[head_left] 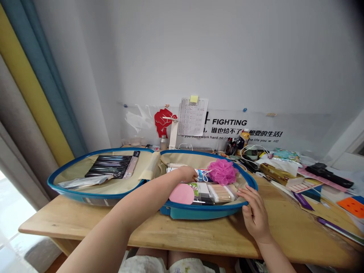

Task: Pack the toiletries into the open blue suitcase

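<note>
A blue suitcase (pixel 199 212) lies opened flat on a wooden desk (pixel 199 235). My left hand (pixel 187 173) reaches into its right half, fingers curled around a tube-like item by a toothpaste box (pixel 203 175). My right hand (pixel 254 212) rests open on the suitcase's right rim, fingers touching a pack of cotton swabs (pixel 222 192). A pink bath pouf (pixel 222 171), a round pink item (pixel 182 194) and a dark packet (pixel 203 191) lie in that half. The left half holds a pack of dark toothbrushes (pixel 112 166) and a clear bag (pixel 81 182).
The desk's right side is crowded with papers, cables, a gold box (pixel 277 173), a black object (pixel 328 174) and an orange card (pixel 352 206). A bottle (pixel 244 137), a small can (pixel 163 142) and wall notes stand behind. Curtains hang at the left.
</note>
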`<move>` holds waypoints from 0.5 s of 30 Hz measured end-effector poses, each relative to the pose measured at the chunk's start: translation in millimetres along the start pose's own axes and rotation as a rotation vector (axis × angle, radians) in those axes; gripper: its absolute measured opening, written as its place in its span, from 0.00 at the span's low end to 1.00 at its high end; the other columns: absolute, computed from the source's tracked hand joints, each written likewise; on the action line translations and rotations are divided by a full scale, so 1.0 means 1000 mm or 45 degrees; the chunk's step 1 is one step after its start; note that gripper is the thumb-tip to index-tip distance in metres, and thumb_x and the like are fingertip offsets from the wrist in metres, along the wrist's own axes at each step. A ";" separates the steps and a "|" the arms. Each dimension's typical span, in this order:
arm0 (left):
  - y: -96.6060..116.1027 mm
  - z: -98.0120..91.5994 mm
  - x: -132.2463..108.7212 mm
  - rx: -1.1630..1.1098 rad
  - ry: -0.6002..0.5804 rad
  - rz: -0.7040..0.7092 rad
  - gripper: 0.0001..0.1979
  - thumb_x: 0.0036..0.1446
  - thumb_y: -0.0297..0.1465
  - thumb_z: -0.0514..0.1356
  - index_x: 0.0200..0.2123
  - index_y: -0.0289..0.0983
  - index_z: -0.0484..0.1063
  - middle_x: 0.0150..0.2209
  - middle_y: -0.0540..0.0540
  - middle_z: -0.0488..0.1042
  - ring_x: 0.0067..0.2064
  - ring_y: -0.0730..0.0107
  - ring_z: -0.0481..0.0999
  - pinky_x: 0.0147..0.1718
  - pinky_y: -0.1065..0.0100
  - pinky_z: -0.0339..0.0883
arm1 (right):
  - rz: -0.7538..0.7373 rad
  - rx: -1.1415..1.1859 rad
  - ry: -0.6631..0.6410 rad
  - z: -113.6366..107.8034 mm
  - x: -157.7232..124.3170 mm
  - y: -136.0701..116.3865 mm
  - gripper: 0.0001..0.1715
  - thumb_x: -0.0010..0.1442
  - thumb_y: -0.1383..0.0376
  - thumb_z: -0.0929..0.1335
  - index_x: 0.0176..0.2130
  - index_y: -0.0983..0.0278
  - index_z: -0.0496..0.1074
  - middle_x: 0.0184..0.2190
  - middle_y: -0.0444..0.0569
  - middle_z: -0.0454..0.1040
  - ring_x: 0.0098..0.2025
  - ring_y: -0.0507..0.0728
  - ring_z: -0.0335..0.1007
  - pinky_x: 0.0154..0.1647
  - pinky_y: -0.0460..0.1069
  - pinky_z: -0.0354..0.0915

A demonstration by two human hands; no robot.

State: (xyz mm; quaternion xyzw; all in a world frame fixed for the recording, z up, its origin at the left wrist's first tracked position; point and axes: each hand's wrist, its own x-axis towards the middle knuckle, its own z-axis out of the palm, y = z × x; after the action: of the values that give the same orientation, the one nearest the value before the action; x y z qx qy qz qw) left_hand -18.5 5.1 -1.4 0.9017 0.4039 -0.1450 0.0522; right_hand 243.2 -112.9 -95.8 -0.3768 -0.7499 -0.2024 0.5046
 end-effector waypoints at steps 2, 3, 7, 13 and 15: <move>0.000 -0.001 -0.001 -0.008 -0.002 0.007 0.14 0.63 0.37 0.57 0.48 0.37 0.70 0.49 0.43 0.72 0.47 0.64 0.73 0.46 0.56 0.70 | 0.001 0.002 -0.002 0.000 0.000 0.000 0.19 0.66 0.60 0.57 0.50 0.61 0.69 0.47 0.55 0.72 0.58 0.65 0.63 0.56 0.65 0.62; 0.000 -0.001 -0.001 -0.010 -0.004 0.008 0.14 0.63 0.37 0.58 0.48 0.37 0.70 0.49 0.43 0.72 0.47 0.64 0.74 0.46 0.56 0.70 | 0.001 0.004 -0.005 0.000 0.000 0.000 0.19 0.66 0.60 0.57 0.50 0.61 0.69 0.48 0.55 0.72 0.58 0.65 0.63 0.56 0.65 0.62; -0.002 -0.001 0.002 -0.003 -0.001 -0.039 0.15 0.63 0.38 0.58 0.49 0.36 0.70 0.49 0.43 0.72 0.48 0.63 0.73 0.46 0.55 0.70 | 0.007 0.010 -0.006 -0.001 0.001 -0.001 0.19 0.66 0.60 0.58 0.50 0.61 0.70 0.47 0.55 0.73 0.58 0.65 0.63 0.56 0.65 0.62; 0.000 -0.001 0.003 -0.013 -0.002 -0.137 0.15 0.62 0.37 0.58 0.50 0.36 0.69 0.50 0.42 0.71 0.47 0.63 0.73 0.46 0.56 0.71 | 0.010 0.000 -0.004 0.000 0.001 -0.001 0.19 0.66 0.59 0.57 0.50 0.61 0.70 0.47 0.55 0.73 0.58 0.65 0.64 0.56 0.65 0.62; 0.001 -0.001 0.002 -0.028 0.004 -0.153 0.15 0.62 0.37 0.58 0.49 0.36 0.70 0.50 0.43 0.72 0.47 0.64 0.74 0.46 0.56 0.71 | 0.006 0.006 0.002 0.000 0.001 -0.001 0.19 0.66 0.59 0.57 0.50 0.61 0.70 0.47 0.55 0.73 0.58 0.65 0.64 0.56 0.65 0.62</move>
State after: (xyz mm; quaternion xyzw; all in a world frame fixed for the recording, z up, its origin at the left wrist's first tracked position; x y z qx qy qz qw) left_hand -16.0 6.3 -1.1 0.8755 0.4590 -0.1417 0.0527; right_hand 242.5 -113.0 -94.8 -0.3771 -0.7491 -0.1999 0.5066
